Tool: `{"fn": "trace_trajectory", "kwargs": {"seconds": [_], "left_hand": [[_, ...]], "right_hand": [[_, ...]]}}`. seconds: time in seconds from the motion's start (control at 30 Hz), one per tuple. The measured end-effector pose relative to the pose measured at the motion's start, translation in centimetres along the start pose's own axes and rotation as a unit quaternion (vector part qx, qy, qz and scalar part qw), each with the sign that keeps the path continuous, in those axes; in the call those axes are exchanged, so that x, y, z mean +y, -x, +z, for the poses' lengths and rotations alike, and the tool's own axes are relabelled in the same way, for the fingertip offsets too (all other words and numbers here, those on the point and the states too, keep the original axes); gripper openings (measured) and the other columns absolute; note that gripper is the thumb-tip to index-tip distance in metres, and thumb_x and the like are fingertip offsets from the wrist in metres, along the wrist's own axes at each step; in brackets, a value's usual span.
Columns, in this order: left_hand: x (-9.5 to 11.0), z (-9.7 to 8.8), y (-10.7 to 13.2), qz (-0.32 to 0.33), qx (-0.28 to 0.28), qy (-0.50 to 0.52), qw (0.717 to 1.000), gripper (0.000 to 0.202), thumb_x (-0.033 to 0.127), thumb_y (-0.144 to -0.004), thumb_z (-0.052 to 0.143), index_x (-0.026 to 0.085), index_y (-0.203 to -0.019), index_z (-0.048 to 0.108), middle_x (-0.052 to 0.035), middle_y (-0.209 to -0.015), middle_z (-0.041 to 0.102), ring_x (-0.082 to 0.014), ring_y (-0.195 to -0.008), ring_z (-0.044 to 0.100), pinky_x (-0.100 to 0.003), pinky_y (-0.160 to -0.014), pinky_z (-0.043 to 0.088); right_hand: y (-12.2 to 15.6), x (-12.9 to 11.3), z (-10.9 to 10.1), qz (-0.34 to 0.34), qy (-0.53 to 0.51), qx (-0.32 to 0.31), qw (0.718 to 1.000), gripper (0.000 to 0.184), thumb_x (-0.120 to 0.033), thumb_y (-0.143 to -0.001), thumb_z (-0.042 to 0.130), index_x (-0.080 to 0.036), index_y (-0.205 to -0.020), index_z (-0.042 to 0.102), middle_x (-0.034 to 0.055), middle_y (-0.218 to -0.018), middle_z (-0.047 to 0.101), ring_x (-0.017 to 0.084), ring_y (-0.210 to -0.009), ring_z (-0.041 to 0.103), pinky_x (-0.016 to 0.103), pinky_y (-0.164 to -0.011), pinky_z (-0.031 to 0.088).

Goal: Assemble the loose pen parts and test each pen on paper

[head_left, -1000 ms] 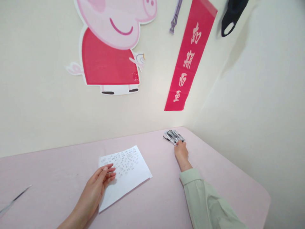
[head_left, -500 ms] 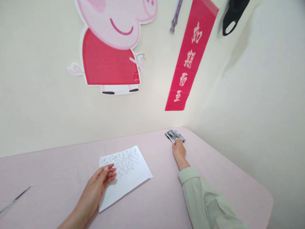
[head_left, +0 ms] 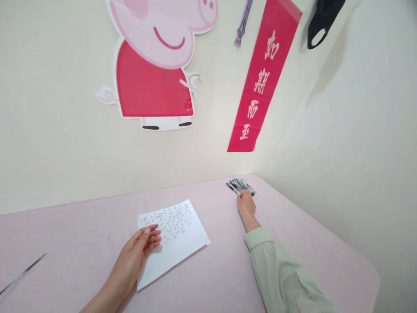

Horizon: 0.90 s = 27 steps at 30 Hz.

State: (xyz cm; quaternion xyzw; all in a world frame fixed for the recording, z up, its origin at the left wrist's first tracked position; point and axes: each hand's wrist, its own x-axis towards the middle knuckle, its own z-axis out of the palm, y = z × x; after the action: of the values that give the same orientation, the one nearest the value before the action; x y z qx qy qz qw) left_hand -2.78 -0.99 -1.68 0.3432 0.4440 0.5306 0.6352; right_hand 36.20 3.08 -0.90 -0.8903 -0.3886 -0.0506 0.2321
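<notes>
A sheet of white paper (head_left: 179,256) with rows of handwriting lies on the pink-covered table. My left hand (head_left: 138,248) rests over its left edge, thumb and fingers loosely curved and apart, holding nothing. Toward the far right corner, several clear-barrelled pens with black caps (head_left: 239,185) lie side by side in a bunch. At the near edge of the bunch is my right hand (head_left: 246,206), its fingers curled closed. The back of the hand hides the fingertips, so what they grip, if anything, does not show.
A single pen-like slim item (head_left: 24,274) lies at the left of the pink table (head_left: 81,230). Walls rise behind and to the right. On them hang a cartoon pig cutout (head_left: 153,87), a red banner (head_left: 257,95) and a black strap-like item (head_left: 321,26).
The whole view has shifted slightly. My right hand stays at the pens, with only a small shift in how the bunch lies. My left hand keeps its place over the paper.
</notes>
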Motion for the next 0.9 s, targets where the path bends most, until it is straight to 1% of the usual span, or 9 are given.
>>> {"fn": "trace_trajectory", "kwargs": {"seconds": [0.13, 0.23, 0.27, 0.37, 0.47, 0.53, 0.6, 0.67, 0.9], "left_hand": [[0.3, 0.3, 0.1, -0.003, 0.003, -0.01, 1.0, 0.053, 0.052, -0.063, 0.078, 0.012, -0.097, 0.067, -0.0068, -0.087, 0.07, -0.0141, -0.077, 0.064, -0.024, -0.074, 0.055], [0.3, 0.8, 0.5, 0.009, 0.006, -0.014, 1.0, 0.051, 0.051, -0.064, 0.077, 0.012, -0.096, 0.067, -0.0065, -0.084, 0.069, -0.0138, -0.073, 0.063, -0.026, -0.071, 0.054], [0.3, 0.9, 0.8, 0.018, 0.002, -0.013, 1.0, 0.05, 0.051, -0.066, 0.076, 0.012, -0.095, 0.067, -0.0067, -0.085, 0.069, -0.0137, -0.073, 0.063, -0.026, -0.071, 0.053], [0.2, 1.3, 1.3, 0.033, -0.01, 0.0, 0.999, 0.048, 0.052, -0.068, 0.073, 0.011, -0.091, 0.066, -0.0065, -0.081, 0.067, -0.0134, -0.07, 0.063, -0.027, -0.069, 0.052], [0.2, 1.3, 1.4, 0.039, -0.025, 0.015, 0.999, 0.044, 0.051, -0.072, 0.07, 0.011, -0.09, 0.064, -0.0062, -0.08, 0.066, -0.0125, -0.068, 0.062, -0.027, -0.068, 0.051], [0.2, 1.2, 1.4, 0.04, -0.02, 0.021, 0.999, 0.04, 0.048, -0.075, 0.068, 0.012, -0.09, 0.063, -0.0052, -0.08, 0.064, -0.0114, -0.066, 0.061, -0.027, -0.066, 0.05], [0.3, 1.2, 1.5, 0.039, -0.015, 0.022, 0.999, 0.036, 0.046, -0.078, 0.066, 0.012, -0.09, 0.063, -0.0048, -0.081, 0.064, -0.0108, -0.066, 0.061, -0.026, -0.066, 0.049], [0.2, 1.2, 1.6, 0.04, -0.018, 0.02, 0.999, 0.035, 0.045, -0.079, 0.064, 0.012, -0.09, 0.062, -0.0046, -0.081, 0.063, -0.0108, -0.066, 0.06, -0.027, -0.067, 0.049], [0.3, 1.2, 1.8, 0.05, -0.055, -0.033, 0.997, 0.033, 0.043, -0.079, 0.062, 0.012, -0.089, 0.06, -0.0046, -0.078, 0.062, -0.0119, -0.065, 0.06, -0.029, -0.068, 0.048]], "right_hand": [[1.0, -1.1, -0.5, -0.044, -0.038, 0.0, 0.998, 0.016, -0.029, -0.088, 0.044, -0.02, -0.092, 0.057, 0.0034, -0.09, 0.062, 0.017, -0.077, 0.058, 0.026, -0.061, 0.035], [3.1, -3.4, -1.0, -0.136, -0.137, -0.01, 0.981, 0.015, -0.03, -0.087, 0.044, -0.02, -0.086, 0.055, 0.0019, -0.08, 0.062, 0.017, -0.073, 0.058, 0.026, -0.062, 0.036], [4.3, -4.5, -1.3, -0.175, -0.18, -0.027, 0.968, 0.016, -0.03, -0.087, 0.043, -0.02, -0.084, 0.055, 0.0019, -0.078, 0.062, 0.018, -0.072, 0.057, 0.027, -0.063, 0.037], [9.2, -7.9, -2.0, -0.301, -0.273, -0.164, 0.899, 0.018, -0.031, -0.088, 0.041, -0.021, -0.087, 0.056, 0.0011, -0.073, 0.061, 0.017, -0.066, 0.056, 0.026, -0.062, 0.039], [15.1, -10.3, -2.6, -0.406, -0.271, -0.268, 0.83, 0.022, -0.033, -0.089, 0.042, -0.022, -0.098, 0.058, -0.0007, -0.069, 0.061, 0.016, -0.063, 0.056, 0.025, -0.062, 0.04], [18.2, -11.0, -2.7, -0.448, -0.238, -0.311, 0.804, 0.024, -0.031, -0.09, 0.04, -0.024, -0.103, 0.06, -0.0005, -0.073, 0.064, 0.017, -0.066, 0.058, 0.025, -0.063, 0.041], [20.1, -11.3, -2.6, -0.474, -0.201, -0.317, 0.797, 0.024, -0.029, -0.089, 0.041, -0.026, -0.1, 0.061, -0.0003, -0.076, 0.067, 0.017, -0.068, 0.06, 0.025, -0.064, 0.041], [20.7, -11.3, -2.3, -0.473, -0.187, -0.321, 0.799, 0.023, -0.028, -0.089, 0.04, -0.025, -0.096, 0.062, -0.0002, -0.076, 0.067, 0.018, -0.069, 0.061, 0.026, -0.064, 0.041], [19.5, -11.3, -1.7, -0.46, -0.204, -0.342, 0.793, 0.025, -0.035, -0.091, 0.039, -0.025, -0.086, 0.061, -0.0007, -0.07, 0.065, 0.017, -0.064, 0.059, 0.025, -0.06, 0.04]]}}
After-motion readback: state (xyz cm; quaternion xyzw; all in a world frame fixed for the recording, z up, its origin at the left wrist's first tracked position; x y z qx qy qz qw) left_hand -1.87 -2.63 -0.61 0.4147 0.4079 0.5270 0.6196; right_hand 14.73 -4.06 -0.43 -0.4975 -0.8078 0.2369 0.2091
